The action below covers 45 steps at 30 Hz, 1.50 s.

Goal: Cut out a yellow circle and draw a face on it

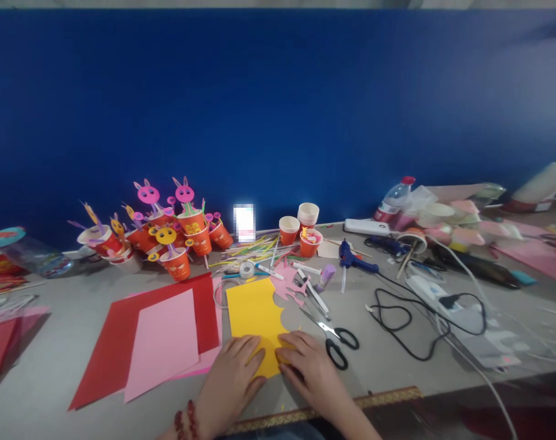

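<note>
A sheet of yellow paper lies on the grey table before me, its right edge cut in scallops. My left hand rests on the lower left of the sheet, fingers stretched out and thumb apart. On the lower right, my right hand lies with its fingertips on the paper near the cut edge, fingers slightly bent and apart. Just beyond the right hand are scissors with black handles, blades parted. Pink paper scraps lie behind the yellow sheet, beside a marker and a purple glue stick.
Red paper and pink paper lie at left. Behind them stand red cups with paper animals. Thin sticks and stacked paper cups are at the back. A blue glue gun and a power strip with cables occupy the right.
</note>
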Motion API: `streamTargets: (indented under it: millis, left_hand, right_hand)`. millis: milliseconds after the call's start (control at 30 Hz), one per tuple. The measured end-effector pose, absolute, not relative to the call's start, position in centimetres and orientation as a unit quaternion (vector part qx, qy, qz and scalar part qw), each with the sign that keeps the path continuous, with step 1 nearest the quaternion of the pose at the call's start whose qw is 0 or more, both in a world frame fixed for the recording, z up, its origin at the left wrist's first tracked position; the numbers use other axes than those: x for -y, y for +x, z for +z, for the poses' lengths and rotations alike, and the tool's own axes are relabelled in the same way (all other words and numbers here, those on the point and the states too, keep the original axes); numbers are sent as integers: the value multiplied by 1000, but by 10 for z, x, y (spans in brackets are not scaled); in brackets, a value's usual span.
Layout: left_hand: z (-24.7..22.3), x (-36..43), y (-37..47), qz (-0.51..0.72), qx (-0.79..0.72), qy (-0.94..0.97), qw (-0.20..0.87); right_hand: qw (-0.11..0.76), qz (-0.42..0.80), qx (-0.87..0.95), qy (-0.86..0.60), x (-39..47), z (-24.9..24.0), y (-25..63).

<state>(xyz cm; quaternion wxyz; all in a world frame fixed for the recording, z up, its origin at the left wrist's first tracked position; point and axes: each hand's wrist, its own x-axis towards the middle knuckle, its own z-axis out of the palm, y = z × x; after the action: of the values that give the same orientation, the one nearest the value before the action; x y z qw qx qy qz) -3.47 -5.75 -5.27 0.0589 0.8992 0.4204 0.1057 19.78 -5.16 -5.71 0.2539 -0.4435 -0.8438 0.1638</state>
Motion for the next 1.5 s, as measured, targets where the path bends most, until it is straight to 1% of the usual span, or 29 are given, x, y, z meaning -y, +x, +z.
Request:
streamTargets:
  millis: [67, 167, 233, 333, 467, 600, 700, 733, 833, 900, 1033, 1167, 1267, 1367, 1500]
  left_hand:
    - [-46, 40, -41, 132, -424, 894, 62]
    - [-37, -12, -50, 183, -457, 870, 7]
    - [-34, -54, -53, 196, -495, 846, -19]
    - [-39, -104, -51, 204, -522, 828, -34]
    - [-54, -128, -43, 216, -526, 822, -39]
    - [-54, -119, -43, 248, -533, 808, -44]
    - [-42, -101, -49, 281, -520, 806, -33]
    - [-38, -94, -52, 299, -504, 810, -11]
    - [-35, -71, -58, 335, -499, 798, 47]
    - [-39, -56, -58, 321, -499, 801, 80]
    - [-55, -33, -49, 264, -461, 841, 103]
    - [-62, -20, -46, 255, -449, 850, 108]
    - [-62, -17, -49, 254, -465, 840, 114]
    - [-62, -15, -46, 255, -453, 844, 130]
    - [-64, -14, -26, 256, -419, 857, 160]
  right_hand:
    - [257, 163, 843, -444, 51, -58, 194]
    - [260, 163, 842, -443, 51, -57, 192]
    - [258, 165, 841, -445, 52, -57, 190]
    - [264, 167, 839, -446, 56, -58, 188]
    - [313, 159, 817, -457, 64, -63, 194]
    - [374, 151, 769, -496, 72, -66, 205]
    - [371, 155, 767, -499, 75, -68, 210]
    - [364, 156, 770, -501, 75, -68, 211]
    - [319, 149, 792, -498, 73, -70, 209]
    - [274, 142, 815, -490, 70, -71, 206]
    - [195, 144, 852, -464, 66, -68, 199]
    - [160, 150, 869, -444, 78, -63, 205]
    - [170, 157, 878, -420, 95, -60, 214]
    - [211, 160, 873, -411, 105, -59, 218]
    - [246, 157, 846, -447, 98, -56, 209]
